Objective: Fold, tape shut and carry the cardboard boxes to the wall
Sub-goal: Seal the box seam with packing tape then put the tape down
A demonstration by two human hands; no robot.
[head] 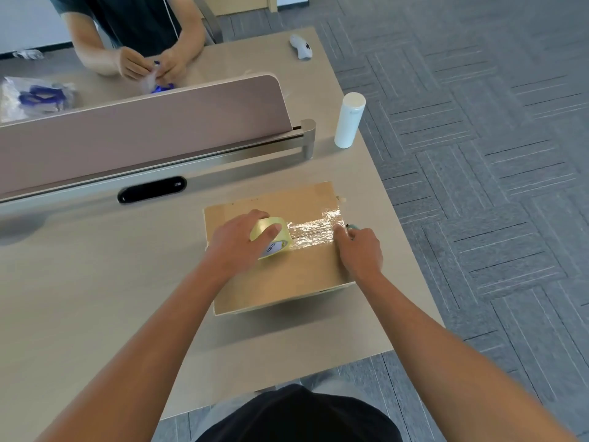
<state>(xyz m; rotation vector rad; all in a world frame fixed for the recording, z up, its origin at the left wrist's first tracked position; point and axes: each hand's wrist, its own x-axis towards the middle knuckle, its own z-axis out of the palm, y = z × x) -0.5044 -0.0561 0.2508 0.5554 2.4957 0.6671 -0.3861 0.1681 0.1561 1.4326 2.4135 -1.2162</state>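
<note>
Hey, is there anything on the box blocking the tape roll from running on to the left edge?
Nothing visible does. The left hand grips the tape roll on the cardboard box, and the cardboard to its left is bare. The right hand is at the tape's right end.

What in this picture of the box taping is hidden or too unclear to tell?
Head view only:
- Cardboard box: its sides and underside, hidden by its own top.
- Tape roll: label print too small; left hand covers part.
- Right hand: a small green-tipped thing by its fingers, mostly hidden.
- Other person's hands: the item they handle is blurred.
</note>
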